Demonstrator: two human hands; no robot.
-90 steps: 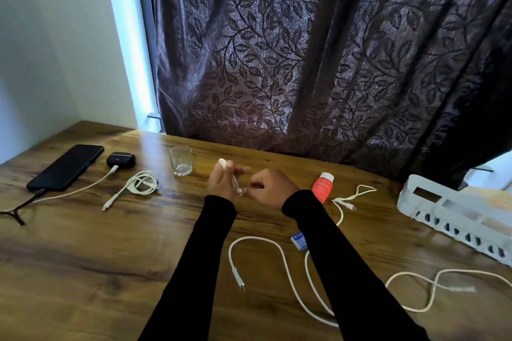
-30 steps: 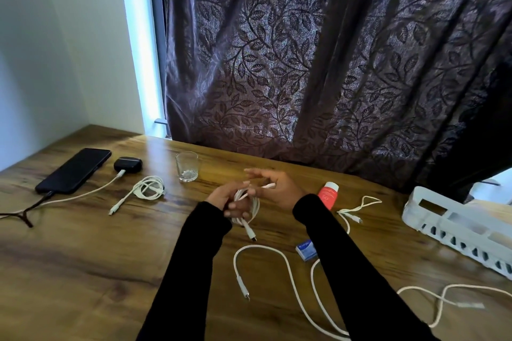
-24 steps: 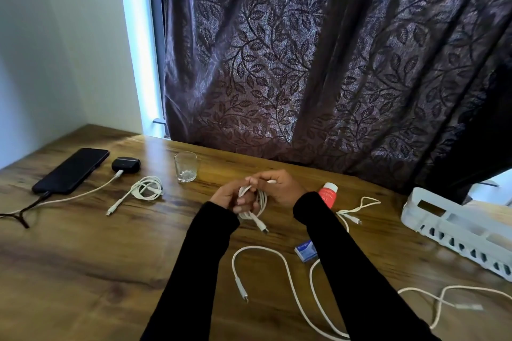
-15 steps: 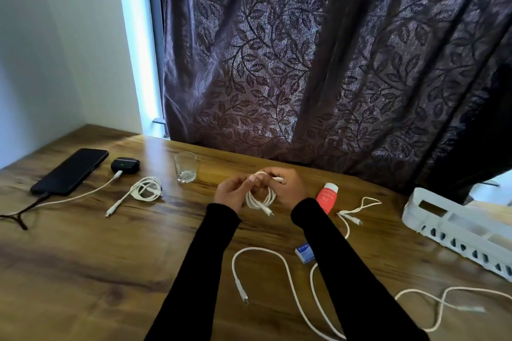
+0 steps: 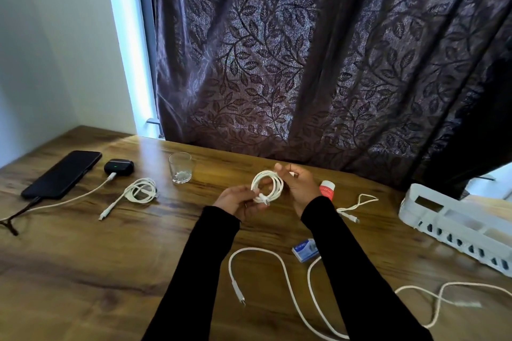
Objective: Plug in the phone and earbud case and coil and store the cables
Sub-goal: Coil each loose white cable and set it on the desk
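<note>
Head view looks down on a wooden bench (image 5: 83, 271) backed by a dark leaf-patterned curtain (image 5: 304, 63). At the right edge lies a white slotted tray (image 5: 454, 225); whatever it holds cannot be made out. At far left a black phone (image 5: 62, 174) lies flat with a cable in its near end, and just beside it sits one dark earbud case (image 5: 119, 167), a green light on and a white plug in its front.

One long white cable (image 5: 279, 271) snakes loose across the near bench, partly hidden under the right sleeve, between the person and the tray. One coiled cable (image 5: 140, 191) lies near the case with its tail stretched out. One short cable (image 5: 357, 206) loops right of the red tube (image 5: 327, 189). One empty-looking glass (image 5: 180, 167) stands behind the coil. A small blue box (image 5: 304, 250) lies beside the right sleeve.

Above the middle of the bench both hands hold a fourth cable wound into a small white ring (image 5: 267, 185). Left hand (image 5: 238, 202) has its fingers pinched shut on the ring's lower edge by the plug; right hand (image 5: 299, 188) curls its fingers around the upper right side, thumb raised.
</note>
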